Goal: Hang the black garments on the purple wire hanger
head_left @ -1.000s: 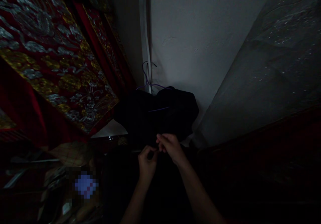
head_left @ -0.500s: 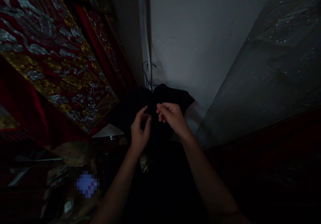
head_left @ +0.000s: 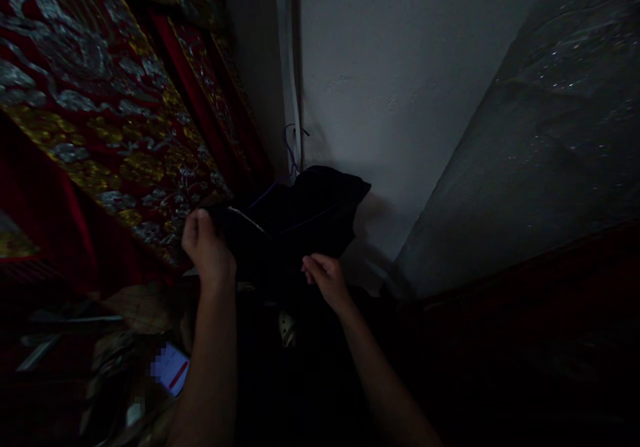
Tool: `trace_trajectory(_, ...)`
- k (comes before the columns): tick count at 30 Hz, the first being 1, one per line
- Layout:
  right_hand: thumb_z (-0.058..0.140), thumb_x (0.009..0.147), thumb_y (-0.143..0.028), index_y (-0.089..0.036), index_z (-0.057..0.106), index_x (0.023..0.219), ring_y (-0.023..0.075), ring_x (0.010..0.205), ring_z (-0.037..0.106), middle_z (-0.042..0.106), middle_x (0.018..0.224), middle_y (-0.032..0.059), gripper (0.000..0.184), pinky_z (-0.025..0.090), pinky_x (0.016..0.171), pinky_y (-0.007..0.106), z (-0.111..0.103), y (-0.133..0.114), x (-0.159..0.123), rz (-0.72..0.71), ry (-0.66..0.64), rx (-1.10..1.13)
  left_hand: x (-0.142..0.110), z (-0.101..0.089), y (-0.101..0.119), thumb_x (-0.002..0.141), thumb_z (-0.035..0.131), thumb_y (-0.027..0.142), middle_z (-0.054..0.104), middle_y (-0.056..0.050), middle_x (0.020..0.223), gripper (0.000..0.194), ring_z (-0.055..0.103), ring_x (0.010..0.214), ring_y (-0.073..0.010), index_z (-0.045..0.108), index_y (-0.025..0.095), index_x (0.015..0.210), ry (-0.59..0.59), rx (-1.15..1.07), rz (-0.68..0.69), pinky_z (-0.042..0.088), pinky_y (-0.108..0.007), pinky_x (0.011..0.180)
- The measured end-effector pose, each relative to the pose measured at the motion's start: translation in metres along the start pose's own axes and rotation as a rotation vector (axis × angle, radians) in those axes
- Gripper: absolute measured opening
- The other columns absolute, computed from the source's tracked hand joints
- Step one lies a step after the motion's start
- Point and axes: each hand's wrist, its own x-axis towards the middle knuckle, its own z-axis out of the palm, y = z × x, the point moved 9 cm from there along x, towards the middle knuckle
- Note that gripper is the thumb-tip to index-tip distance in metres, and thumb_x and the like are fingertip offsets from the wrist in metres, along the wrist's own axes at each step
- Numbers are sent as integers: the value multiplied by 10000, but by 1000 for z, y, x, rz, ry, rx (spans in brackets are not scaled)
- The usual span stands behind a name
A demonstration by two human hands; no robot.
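A black garment (head_left: 310, 200) hangs on a thin purple hanger (head_left: 289, 143) in the corner, with a pale strip along part of its upper left edge. My left hand (head_left: 207, 250) is closed on the garment's left end, drawing it out sideways. Lower down at the front, my right hand (head_left: 325, 277) is closed in a pinch against the dark cloth. Deep shadow hides the exact spot between its fingertips and most folds of the garment.
A red cloth with silver and gold embroidery (head_left: 135, 113) hangs at the left. A pale wall (head_left: 390, 67) stands ahead, with a shiny translucent sheet (head_left: 530, 140) at right. At lower left lies clutter with a lit phone (head_left: 175, 370); a pale perforated clog (head_left: 287, 329) is below.
My left hand has moved left and closed on the garment's edge. My right hand has moved slightly down and left. The garment has shifted left and tilted, showing its pale strip.
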Motion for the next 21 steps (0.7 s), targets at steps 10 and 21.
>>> trace_trajectory(10, 633, 852, -491, -207, 602, 790, 195, 802, 595, 623, 787, 31, 292, 479, 770, 309, -35, -5, -47, -74, 257, -185, -128, -25, -126, 729, 706, 363, 668, -22, 721, 198, 666, 726, -176, 606, 193, 711, -78, -271, -766, 533, -301, 705)
trace_trajectory(21, 479, 853, -297, -195, 655, 760, 196, 762, 626, 675, 760, 8, 224, 490, 716, 294, -4, -18, -36, -20, -133, -103, -133, 52, -27, 902, 638, 393, 677, -76, 1150, 196, 625, 1116, -224, 733, 235, 968, -667, 150, -96, 485, -331, 981)
